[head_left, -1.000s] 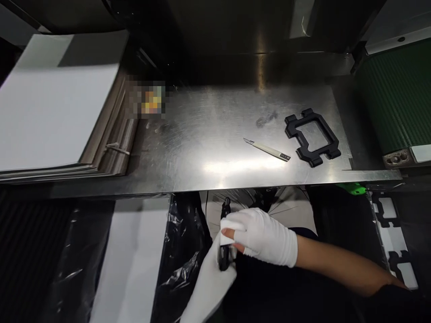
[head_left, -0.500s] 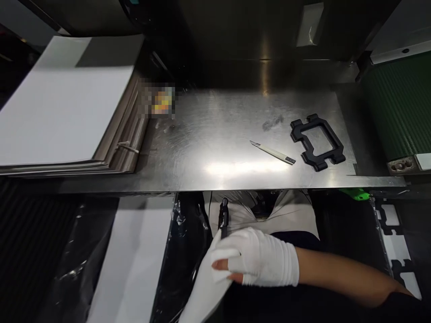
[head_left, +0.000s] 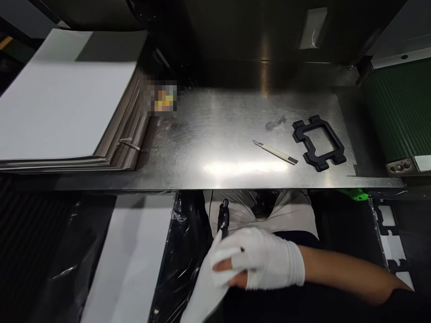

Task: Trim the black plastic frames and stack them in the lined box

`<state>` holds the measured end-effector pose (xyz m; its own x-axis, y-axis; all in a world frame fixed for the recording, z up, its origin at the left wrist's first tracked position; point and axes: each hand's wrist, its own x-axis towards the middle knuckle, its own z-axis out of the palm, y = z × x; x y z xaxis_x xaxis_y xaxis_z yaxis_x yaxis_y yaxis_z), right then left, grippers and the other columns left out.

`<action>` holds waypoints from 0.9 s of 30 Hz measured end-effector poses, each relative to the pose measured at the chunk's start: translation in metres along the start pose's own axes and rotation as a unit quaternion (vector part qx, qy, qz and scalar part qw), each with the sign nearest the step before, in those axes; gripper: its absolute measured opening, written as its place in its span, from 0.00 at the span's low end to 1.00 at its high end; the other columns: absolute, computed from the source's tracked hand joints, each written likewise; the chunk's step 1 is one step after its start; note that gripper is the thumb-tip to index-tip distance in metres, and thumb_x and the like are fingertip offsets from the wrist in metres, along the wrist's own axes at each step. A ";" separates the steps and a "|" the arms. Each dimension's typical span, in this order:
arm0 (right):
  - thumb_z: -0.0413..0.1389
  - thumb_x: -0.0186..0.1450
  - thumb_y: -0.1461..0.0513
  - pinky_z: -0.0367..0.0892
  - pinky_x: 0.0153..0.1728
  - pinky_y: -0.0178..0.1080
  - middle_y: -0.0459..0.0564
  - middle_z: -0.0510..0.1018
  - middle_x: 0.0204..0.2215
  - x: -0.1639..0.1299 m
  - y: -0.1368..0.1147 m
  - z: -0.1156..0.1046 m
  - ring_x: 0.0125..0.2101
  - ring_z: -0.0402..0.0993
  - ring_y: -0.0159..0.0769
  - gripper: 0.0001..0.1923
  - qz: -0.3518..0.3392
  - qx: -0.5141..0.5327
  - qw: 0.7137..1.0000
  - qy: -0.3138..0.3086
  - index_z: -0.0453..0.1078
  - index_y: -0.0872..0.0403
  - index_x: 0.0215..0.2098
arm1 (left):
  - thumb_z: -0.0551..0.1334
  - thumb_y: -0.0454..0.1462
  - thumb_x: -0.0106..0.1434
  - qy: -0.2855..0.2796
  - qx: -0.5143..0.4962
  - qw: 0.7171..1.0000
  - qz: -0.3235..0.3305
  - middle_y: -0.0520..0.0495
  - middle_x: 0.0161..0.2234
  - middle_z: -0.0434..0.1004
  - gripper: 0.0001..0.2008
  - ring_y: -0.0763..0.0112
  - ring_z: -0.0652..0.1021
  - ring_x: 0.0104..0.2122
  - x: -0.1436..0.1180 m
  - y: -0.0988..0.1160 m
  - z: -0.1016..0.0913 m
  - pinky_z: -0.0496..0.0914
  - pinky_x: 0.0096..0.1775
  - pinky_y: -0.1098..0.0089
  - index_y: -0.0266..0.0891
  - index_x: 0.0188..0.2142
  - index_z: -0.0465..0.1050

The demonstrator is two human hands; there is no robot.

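Both my hands wear white gloves and meet low in front of my lap. A slim black plastic part [head_left: 224, 214], seen edge-on, sticks up beyond them; my left hand [head_left: 205, 285] seems closed on its lower end, though its fingers are mostly hidden. Bare fingertips show on my right hand [head_left: 257, 258], which lies curled over the left, pressed against a white fold that may be cloth or glove. On the metal table [head_left: 208, 143] ahead lie a cutter knife with a pale handle [head_left: 278, 153] and a black plastic frame [head_left: 319, 142].
A tall stack of white sheets or cardboard [head_left: 63, 98] stands at left. Below the table edge, a white sheet [head_left: 128, 251] lies beside black plastic film [head_left: 185, 251]. At right are a green ribbed surface [head_left: 399, 110], a bright green object [head_left: 355, 194] and several black frames on white [head_left: 392, 242].
My right hand has shifted slightly right and down over the left, its fingers still curled. The table shifts a little in view; the knife and frame stay where they lie.
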<state>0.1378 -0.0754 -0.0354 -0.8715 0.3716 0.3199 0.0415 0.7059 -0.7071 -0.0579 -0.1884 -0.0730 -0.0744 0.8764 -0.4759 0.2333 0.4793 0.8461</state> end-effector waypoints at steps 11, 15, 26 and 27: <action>0.51 0.81 0.60 0.75 0.46 0.39 0.54 0.81 0.50 0.003 0.002 0.008 0.47 0.76 0.36 0.13 -0.002 -0.057 0.998 -0.023 0.74 0.57 0.56 | 0.68 0.38 0.55 -0.020 0.020 0.999 0.025 0.45 0.38 0.83 0.07 0.51 0.83 0.46 -0.004 0.002 0.002 0.78 0.57 0.51 0.43 0.35 0.80; 0.53 0.81 0.57 0.74 0.53 0.40 0.55 0.82 0.53 0.007 0.001 0.007 0.52 0.76 0.36 0.15 -0.028 -0.017 0.999 -0.020 0.74 0.58 0.58 | 0.70 0.40 0.55 -0.014 0.008 1.000 -0.006 0.44 0.37 0.83 0.11 0.47 0.83 0.48 -0.005 -0.002 0.001 0.79 0.56 0.52 0.44 0.39 0.82; 0.52 0.81 0.59 0.74 0.44 0.38 0.52 0.82 0.47 0.010 0.001 0.003 0.44 0.77 0.36 0.11 0.018 -0.059 0.997 -0.043 0.75 0.54 0.52 | 0.67 0.35 0.56 -0.013 -0.001 1.000 0.013 0.42 0.45 0.82 0.22 0.52 0.80 0.47 -0.007 0.002 -0.002 0.75 0.60 0.50 0.43 0.52 0.81; 0.51 0.81 0.59 0.74 0.43 0.40 0.53 0.82 0.45 0.008 0.003 0.000 0.42 0.77 0.37 0.11 0.059 -0.084 0.995 -0.017 0.75 0.54 0.51 | 0.64 0.33 0.56 -0.019 -0.005 1.000 -0.002 0.44 0.43 0.81 0.26 0.56 0.80 0.44 -0.008 0.006 -0.001 0.75 0.59 0.53 0.44 0.55 0.79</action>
<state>0.1310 -0.0704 -0.0344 -0.8719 0.4392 0.2165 0.2237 0.7506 -0.6218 -0.0573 -0.1924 -0.0644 -0.0389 0.8717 -0.4884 0.2232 0.4841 0.8461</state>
